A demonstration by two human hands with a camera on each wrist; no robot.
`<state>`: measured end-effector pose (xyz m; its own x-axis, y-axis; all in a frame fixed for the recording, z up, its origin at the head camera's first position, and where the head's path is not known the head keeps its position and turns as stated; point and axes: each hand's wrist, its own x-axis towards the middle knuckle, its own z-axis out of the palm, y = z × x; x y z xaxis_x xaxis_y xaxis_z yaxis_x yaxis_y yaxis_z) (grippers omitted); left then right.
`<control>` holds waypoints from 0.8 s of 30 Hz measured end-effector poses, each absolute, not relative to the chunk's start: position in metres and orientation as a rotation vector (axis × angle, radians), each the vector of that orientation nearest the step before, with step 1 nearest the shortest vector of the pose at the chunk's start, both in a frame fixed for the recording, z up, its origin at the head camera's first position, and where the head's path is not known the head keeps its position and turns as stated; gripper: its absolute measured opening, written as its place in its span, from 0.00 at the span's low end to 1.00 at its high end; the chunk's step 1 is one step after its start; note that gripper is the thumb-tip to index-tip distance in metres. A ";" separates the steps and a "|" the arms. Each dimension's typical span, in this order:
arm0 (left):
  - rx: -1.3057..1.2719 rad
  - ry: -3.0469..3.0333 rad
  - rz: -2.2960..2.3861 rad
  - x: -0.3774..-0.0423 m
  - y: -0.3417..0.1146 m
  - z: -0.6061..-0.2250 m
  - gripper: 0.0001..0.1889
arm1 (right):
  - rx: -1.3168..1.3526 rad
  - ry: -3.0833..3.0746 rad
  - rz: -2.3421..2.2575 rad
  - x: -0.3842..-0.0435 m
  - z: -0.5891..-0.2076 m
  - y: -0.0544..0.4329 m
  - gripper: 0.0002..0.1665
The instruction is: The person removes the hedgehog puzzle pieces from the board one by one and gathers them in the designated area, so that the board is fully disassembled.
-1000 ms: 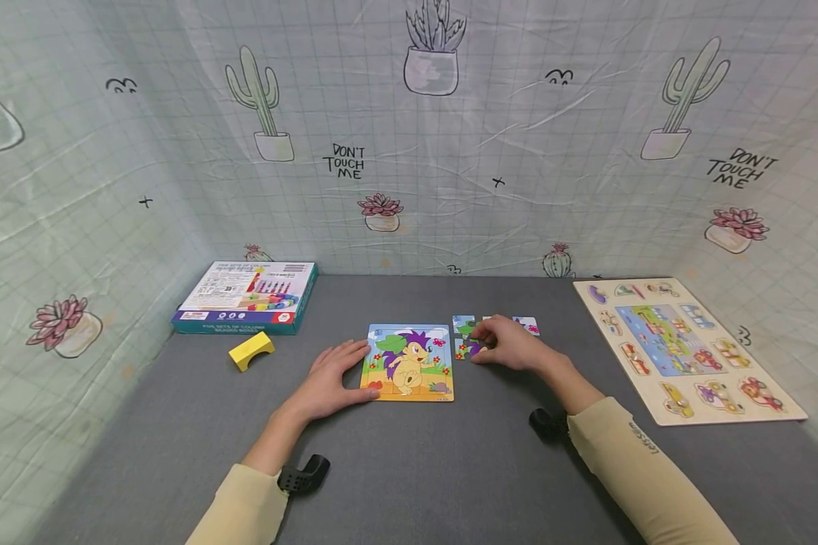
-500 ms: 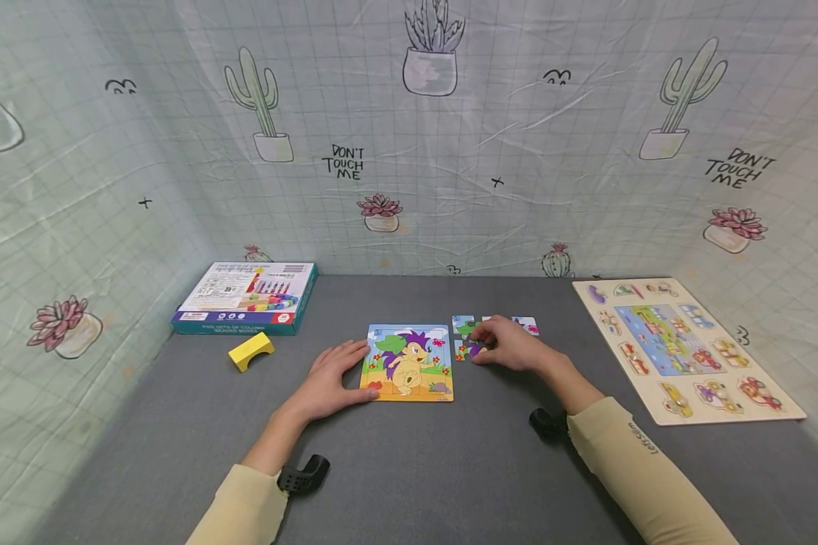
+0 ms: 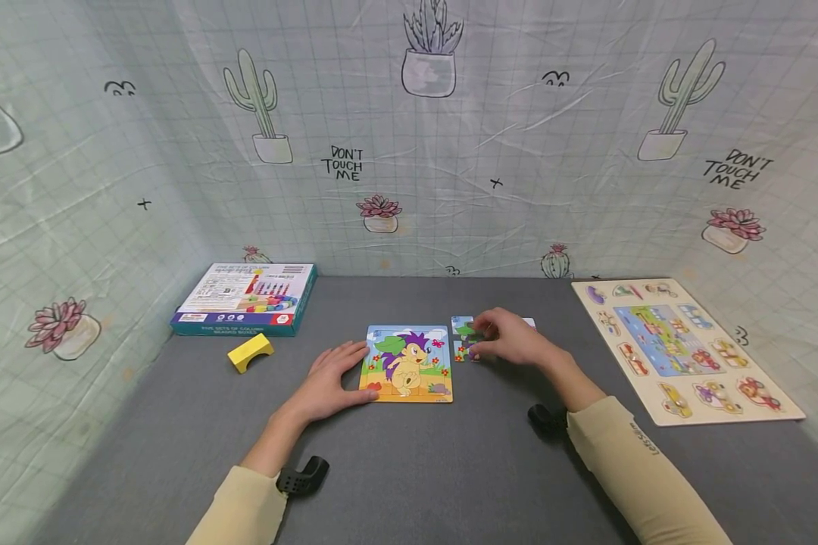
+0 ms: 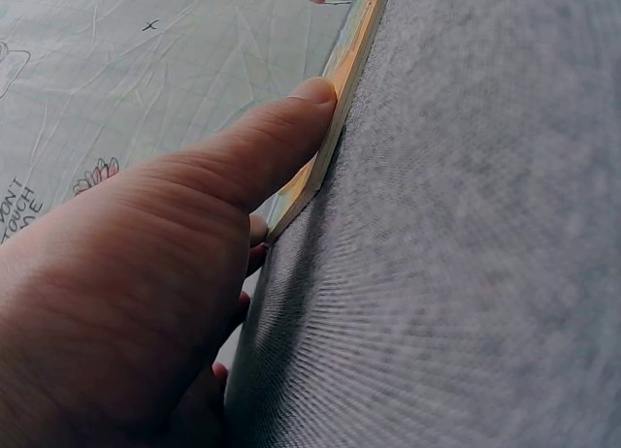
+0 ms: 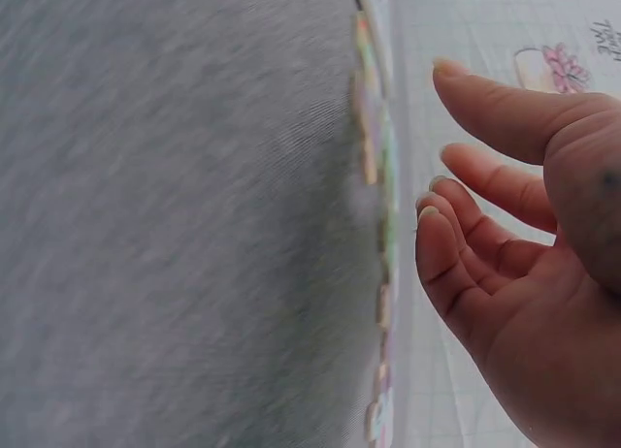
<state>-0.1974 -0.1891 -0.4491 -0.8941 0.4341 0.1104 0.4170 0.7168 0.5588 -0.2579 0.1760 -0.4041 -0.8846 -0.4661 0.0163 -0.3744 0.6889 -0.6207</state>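
Observation:
A square hedgehog picture puzzle [image 3: 407, 365] lies flat on the dark grey table. My left hand [image 3: 329, 384] rests against its left side. In the left wrist view the thumb [image 4: 281, 133] touches the board's wooden edge [image 4: 354, 89]; the other fingers are mostly hidden. To the right of the board lie several loose jigsaw pieces [image 3: 460, 351], partly covered by my right hand [image 3: 513, 339]. That hand is just above them, thumb and fingers apart with nothing between them in the right wrist view, where the pieces [image 5: 388, 215] appear edge-on.
A boxed bead set [image 3: 245, 297] lies at the back left, with a yellow arch block [image 3: 251, 351] in front of it. A wooden picture board [image 3: 685, 356] lies at the right. A cactus-print cloth [image 3: 491, 136] encloses the back and sides.
My right hand has lifted slightly off the loose pieces, its thumb and fingers spreading apart. The left hand stays at the puzzle's left side.

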 end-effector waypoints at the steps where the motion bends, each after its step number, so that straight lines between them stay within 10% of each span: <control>1: 0.716 2.884 0.926 -0.197 -0.189 -0.449 0.45 | -0.690 2.755 -0.976 -0.258 -0.402 0.175 0.25; 24: 0.718 2.886 0.928 -0.197 -0.190 -0.450 0.45 | -0.825 2.624 -1.134 -0.255 -0.390 0.113 0.28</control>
<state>-0.1974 -0.1897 -0.4497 -0.8934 0.4348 0.1134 0.4194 0.7162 0.5578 -0.2548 0.1130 -0.3900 -0.8335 -0.5488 0.0642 -0.4229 0.5588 -0.7134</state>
